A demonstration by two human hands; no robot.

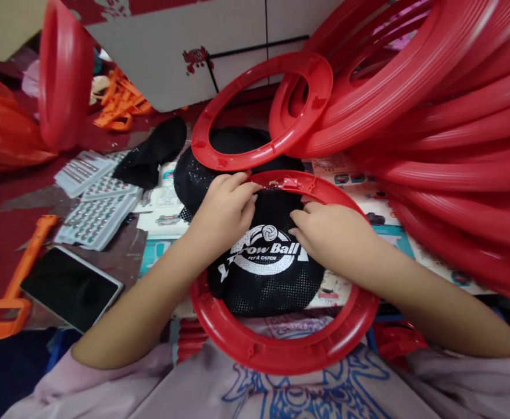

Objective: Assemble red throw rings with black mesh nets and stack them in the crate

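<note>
A red plastic ring [281, 349] lies in front of me with a black mesh net [267, 279] printed "Throw Ball" stretched inside it. My left hand [224, 206] pinches the net's edge against the ring's far rim, fingers closed. My right hand [324, 233] presses on the net just right of the print, fingers curled onto the mesh near the rim. A second red ring [220, 152] lies flat just beyond, over another black net [232, 139].
A big stack of red rings [446, 116] fills the right. At left lie a tablet [69, 286], trays of small parts [95, 218], an orange handle [13, 291], loose black mesh [150, 154] and a standing red ring [63, 70].
</note>
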